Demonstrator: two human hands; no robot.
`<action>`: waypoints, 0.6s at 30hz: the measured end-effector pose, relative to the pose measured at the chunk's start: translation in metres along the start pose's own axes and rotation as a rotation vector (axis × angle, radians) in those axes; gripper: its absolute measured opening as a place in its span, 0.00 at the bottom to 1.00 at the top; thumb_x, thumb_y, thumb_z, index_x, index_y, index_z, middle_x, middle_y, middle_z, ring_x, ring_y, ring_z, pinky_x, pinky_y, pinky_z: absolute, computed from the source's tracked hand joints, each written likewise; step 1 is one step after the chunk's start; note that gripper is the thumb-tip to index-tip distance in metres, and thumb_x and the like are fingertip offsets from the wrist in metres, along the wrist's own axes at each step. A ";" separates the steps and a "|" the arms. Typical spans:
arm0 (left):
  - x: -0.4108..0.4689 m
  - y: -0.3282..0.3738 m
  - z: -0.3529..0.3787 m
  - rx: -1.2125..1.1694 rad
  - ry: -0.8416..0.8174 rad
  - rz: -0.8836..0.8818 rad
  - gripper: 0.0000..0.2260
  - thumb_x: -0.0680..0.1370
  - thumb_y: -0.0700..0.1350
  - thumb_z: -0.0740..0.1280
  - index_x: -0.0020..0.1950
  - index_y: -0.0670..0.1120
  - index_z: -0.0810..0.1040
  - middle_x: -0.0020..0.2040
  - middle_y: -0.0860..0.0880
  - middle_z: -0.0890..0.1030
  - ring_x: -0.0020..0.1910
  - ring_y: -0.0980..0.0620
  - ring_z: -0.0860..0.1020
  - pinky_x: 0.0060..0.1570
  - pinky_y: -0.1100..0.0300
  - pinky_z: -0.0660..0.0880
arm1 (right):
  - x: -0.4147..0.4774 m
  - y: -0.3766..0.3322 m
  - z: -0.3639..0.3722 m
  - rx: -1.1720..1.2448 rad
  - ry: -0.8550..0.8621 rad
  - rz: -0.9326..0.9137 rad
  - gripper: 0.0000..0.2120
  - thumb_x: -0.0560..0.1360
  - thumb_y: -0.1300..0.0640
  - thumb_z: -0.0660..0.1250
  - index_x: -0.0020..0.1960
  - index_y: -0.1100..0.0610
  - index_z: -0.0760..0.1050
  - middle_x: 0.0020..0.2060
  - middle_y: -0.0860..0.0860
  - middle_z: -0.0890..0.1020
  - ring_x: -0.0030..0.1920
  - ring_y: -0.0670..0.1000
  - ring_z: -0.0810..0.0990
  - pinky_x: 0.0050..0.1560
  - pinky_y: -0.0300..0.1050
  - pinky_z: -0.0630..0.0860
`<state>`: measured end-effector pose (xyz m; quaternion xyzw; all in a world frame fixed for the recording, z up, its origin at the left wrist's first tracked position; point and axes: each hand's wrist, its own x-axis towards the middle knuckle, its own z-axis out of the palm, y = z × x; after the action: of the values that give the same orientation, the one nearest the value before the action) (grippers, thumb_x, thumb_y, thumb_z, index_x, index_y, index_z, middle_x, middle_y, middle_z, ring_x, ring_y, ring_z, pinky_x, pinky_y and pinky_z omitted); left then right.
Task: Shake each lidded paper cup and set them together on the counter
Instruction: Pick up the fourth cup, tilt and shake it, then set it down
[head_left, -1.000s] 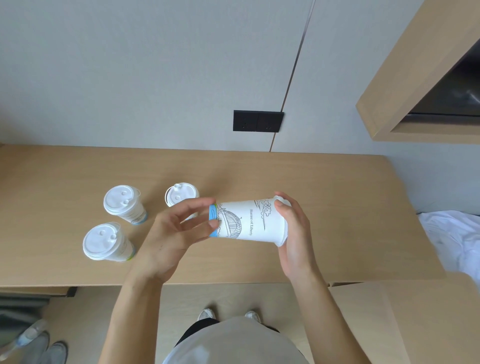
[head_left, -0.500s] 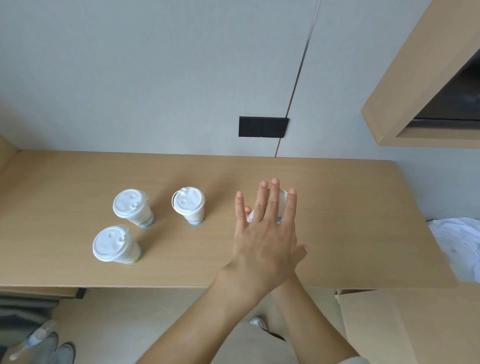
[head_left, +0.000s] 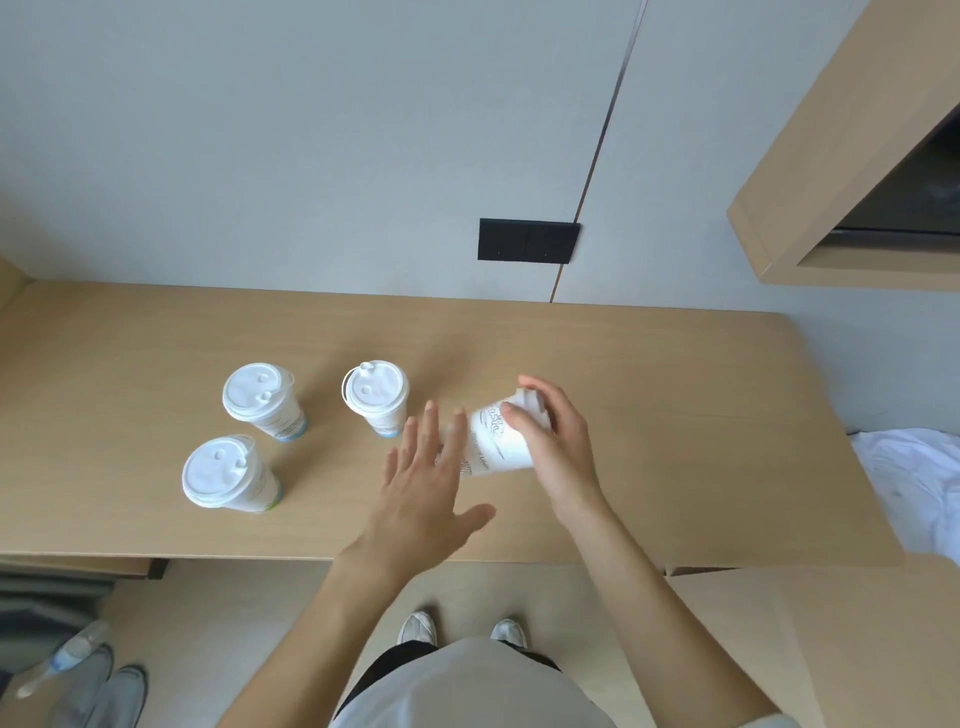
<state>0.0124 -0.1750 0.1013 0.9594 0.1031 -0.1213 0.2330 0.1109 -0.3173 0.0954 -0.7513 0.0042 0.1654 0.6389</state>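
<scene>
My right hand (head_left: 553, 444) grips a white lidded paper cup (head_left: 496, 441) near its lid end, holding it tilted over the wooden counter (head_left: 675, 426). The cup is blurred. Just left of it, my left hand (head_left: 426, 478) is spread flat with fingers apart, its fingertips at the cup's lower end and hiding its base. Three other white lidded cups stand upright on the counter's left part: one at the back left (head_left: 262, 402), one at the front left (head_left: 226, 478) and one in the middle (head_left: 376, 397), close to my left fingertips.
A black switch plate (head_left: 527, 241) sits on the grey wall behind. A wooden shelf unit (head_left: 831, 171) juts out at the upper right. White cloth (head_left: 914, 483) lies beyond the counter's right end. Shoes and a plastic bottle (head_left: 62, 660) lie on the floor at the lower left.
A second ago both hands held the cup sideways. Then the left hand covered it from above. Now the left hand has drawn back to the left, and the right hand holds the cup tilted.
</scene>
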 end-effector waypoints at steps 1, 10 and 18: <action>0.000 -0.008 0.009 -0.059 -0.028 -0.020 0.52 0.77 0.63 0.69 0.83 0.52 0.33 0.84 0.48 0.32 0.84 0.43 0.37 0.80 0.41 0.48 | -0.002 -0.002 0.010 -0.181 -0.008 -0.102 0.26 0.67 0.40 0.74 0.65 0.40 0.79 0.61 0.37 0.80 0.63 0.35 0.77 0.63 0.34 0.71; 0.006 -0.097 0.071 -0.108 -0.135 -0.344 0.63 0.70 0.70 0.71 0.79 0.49 0.24 0.81 0.43 0.25 0.80 0.38 0.28 0.79 0.36 0.42 | -0.010 0.034 0.128 -0.769 -0.198 -0.371 0.24 0.75 0.50 0.73 0.71 0.49 0.77 0.66 0.53 0.74 0.69 0.57 0.70 0.68 0.53 0.72; 0.007 -0.154 0.080 -0.082 -0.219 -0.451 0.63 0.70 0.71 0.71 0.80 0.48 0.26 0.81 0.40 0.26 0.80 0.35 0.29 0.79 0.35 0.42 | -0.010 0.062 0.194 -0.854 -0.239 -0.315 0.26 0.76 0.48 0.72 0.72 0.52 0.77 0.69 0.57 0.73 0.69 0.60 0.71 0.71 0.53 0.68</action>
<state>-0.0347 -0.0780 -0.0345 0.8831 0.2935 -0.2690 0.2484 0.0412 -0.1445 0.0138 -0.9141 -0.2519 0.1387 0.2859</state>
